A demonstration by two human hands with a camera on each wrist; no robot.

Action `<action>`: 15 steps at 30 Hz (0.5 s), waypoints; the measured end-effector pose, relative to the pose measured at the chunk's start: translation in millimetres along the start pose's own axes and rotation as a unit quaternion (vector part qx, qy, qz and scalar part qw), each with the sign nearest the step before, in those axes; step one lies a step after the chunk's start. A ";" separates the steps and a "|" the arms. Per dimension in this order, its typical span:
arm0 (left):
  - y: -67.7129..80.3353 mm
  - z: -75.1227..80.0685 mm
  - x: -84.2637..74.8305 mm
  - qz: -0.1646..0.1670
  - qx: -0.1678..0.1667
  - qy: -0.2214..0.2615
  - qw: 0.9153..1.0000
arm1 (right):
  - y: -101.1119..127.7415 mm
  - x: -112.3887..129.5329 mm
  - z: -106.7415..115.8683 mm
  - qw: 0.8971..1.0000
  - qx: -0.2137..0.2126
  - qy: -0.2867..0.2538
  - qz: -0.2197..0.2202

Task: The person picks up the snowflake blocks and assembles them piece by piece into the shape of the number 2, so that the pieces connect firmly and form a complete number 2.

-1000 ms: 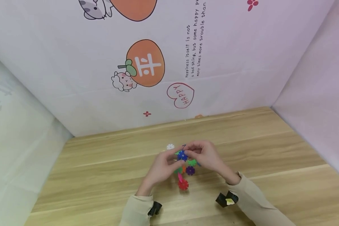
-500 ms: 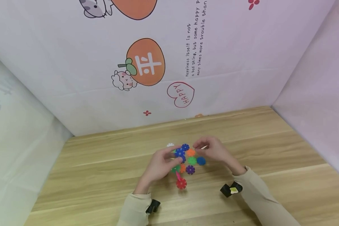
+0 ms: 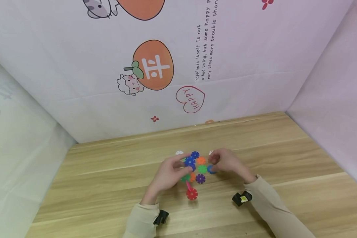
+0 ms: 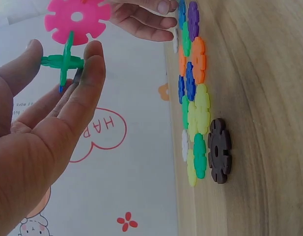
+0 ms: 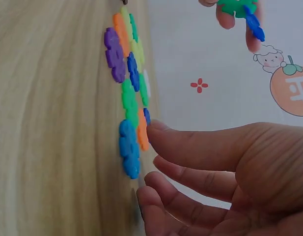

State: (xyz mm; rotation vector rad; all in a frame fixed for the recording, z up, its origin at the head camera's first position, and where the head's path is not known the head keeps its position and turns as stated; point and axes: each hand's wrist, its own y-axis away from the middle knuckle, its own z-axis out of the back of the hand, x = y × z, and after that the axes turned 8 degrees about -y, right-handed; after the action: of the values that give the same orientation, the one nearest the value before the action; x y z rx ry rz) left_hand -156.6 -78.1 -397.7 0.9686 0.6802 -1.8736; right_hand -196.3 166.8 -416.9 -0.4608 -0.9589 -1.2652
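My left hand pinches a small build of interlocking snowflake discs above the table. In the left wrist view a green disc sits between thumb and finger, with a pink disc joined to it. The build also carries a red disc at its near end and a blue disc on top. My right hand hovers just over a light-blue disc, fingers loosely bent. In the right wrist view, thumb and fingers stand apart with nothing between them, close to that light-blue disc.
Loose discs lie flat on the wooden table: orange, green, purple, white and several more. A dark brown disc lies among them. Printed cloth walls enclose the table's back and sides.
My right hand has drawn away from the build in my left hand and moved right, over the light-blue disc. The left hand keeps the build and has shifted slightly left.
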 end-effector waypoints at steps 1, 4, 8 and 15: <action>0.1 0.0 0.0 0.001 0.001 0.001 1.000 | 0.1 0.1 -0.3 1.000 0.000 -0.001 -0.005; 0.1 -0.3 0.3 0.004 0.004 0.004 1.000 | 0.4 -0.7 -0.9 1.000 0.005 -0.001 -0.006; -0.2 -0.6 0.7 0.009 0.010 0.009 1.000 | -0.2 -2.8 -2.0 1.000 0.009 0.005 -0.003; -0.3 -0.6 0.5 0.009 0.015 0.023 1.000 | -1.9 -5.4 -5.2 0.999 0.014 0.030 0.003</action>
State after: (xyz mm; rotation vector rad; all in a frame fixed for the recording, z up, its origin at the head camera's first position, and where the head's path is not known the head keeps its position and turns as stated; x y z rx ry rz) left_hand -156.8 -77.7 -398.4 1.0360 0.6695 -1.8560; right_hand -196.3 165.5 -424.6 -0.4014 -0.9229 -1.2530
